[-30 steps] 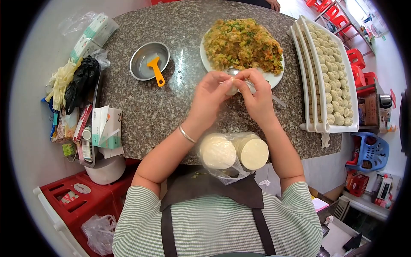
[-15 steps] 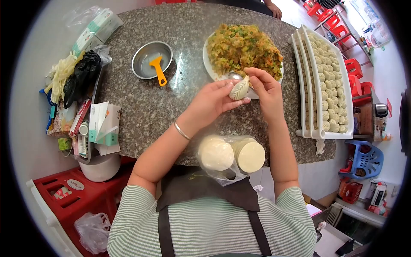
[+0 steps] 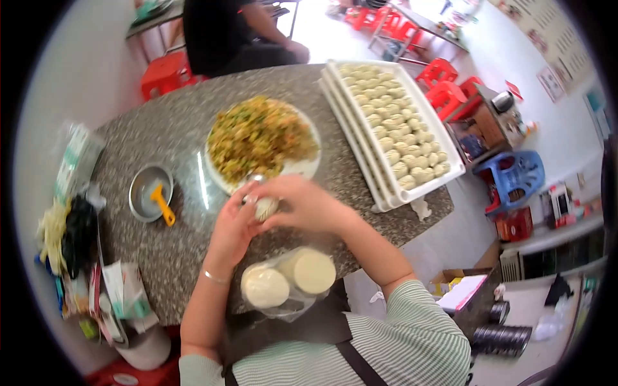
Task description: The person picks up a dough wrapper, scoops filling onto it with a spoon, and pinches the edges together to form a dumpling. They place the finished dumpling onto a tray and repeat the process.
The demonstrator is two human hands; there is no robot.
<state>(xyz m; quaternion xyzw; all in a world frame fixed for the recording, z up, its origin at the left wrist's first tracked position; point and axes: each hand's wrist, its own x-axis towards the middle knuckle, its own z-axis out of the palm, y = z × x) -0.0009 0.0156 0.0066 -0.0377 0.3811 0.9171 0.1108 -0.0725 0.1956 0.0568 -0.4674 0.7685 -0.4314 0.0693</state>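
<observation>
A pleated dumpling (image 3: pixel 266 208) is held between my two hands over the near edge of the filling plate. My left hand (image 3: pixel 233 226) is closed at its left side, and a metal bracelet sits on that wrist. My right hand (image 3: pixel 308 204) comes from the right, its thumb and fingers around the dumpling's other side. Just beyond my fingers lies a white plate (image 3: pixel 310 168) heaped with chopped vegetable filling (image 3: pixel 254 136). A shiny metal spoon (image 3: pixel 256 178) shows partly at the heap's near edge. Closer to me, two stacks of round dough wrappers (image 3: pixel 313 271) stand in clear plastic.
Stacked white trays (image 3: pixel 372 183) hold rows of pleated dumplings at the right. A metal bowl (image 3: pixel 143 204) with an orange-handled scraper (image 3: pixel 163 206) stands left. Bags and boxes (image 3: pixel 126 289) line the left edge. Across the table sits a person in black (image 3: pixel 215 38).
My view has turned right, bringing the seated person and more of the room into sight. My right hand has moved from the dumpling's tip to wrap round its side.
</observation>
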